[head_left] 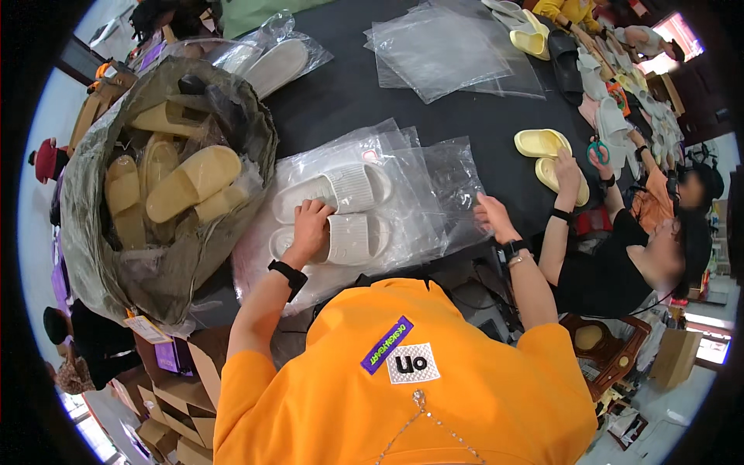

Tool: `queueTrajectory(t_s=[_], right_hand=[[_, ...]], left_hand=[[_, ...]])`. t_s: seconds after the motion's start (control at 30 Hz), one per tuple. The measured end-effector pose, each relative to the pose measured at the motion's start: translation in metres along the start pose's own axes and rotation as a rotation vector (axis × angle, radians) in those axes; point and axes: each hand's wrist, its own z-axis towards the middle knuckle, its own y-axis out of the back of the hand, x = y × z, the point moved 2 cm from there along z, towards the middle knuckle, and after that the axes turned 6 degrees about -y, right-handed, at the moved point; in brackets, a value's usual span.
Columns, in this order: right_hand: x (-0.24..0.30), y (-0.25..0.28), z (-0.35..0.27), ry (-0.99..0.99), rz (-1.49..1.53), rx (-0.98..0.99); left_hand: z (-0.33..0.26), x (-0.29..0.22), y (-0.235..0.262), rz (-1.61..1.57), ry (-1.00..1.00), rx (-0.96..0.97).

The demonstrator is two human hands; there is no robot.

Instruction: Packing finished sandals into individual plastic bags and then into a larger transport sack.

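Observation:
A pair of off-white ridged slide slippers lies side by side on a stack of transparent plastic bags in front of me. My left hand is closed on the near slipper, its fingers curled over the side that faces the far slipper. At the right end of the stack, my right hand pinches the edge of a transparent plastic bag that spreads toward the slippers. The fingertips of the right hand partly cover the bag's edge.
A large woven sack of bagged tan slippers stands left. More flat bags and a bagged white pair lie farther back on the black table. At right, a co-worker's hand touches pale yellow slippers; cardboard boxes stand lower left.

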Motion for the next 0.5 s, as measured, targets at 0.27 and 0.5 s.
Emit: queueTrajectory(t_s=[0.27,0.5], right_hand=[[-0.020,0.048,0.046,0.241,0.028,-0.233],[-0.019,0.062,0.035,0.333,-0.157,-0.441]], left_hand=[[-0.015,0.007,0.013,0.106,0.009,-0.020],[-0.026,0.038,0.016,-0.003,0.175,-0.176]])
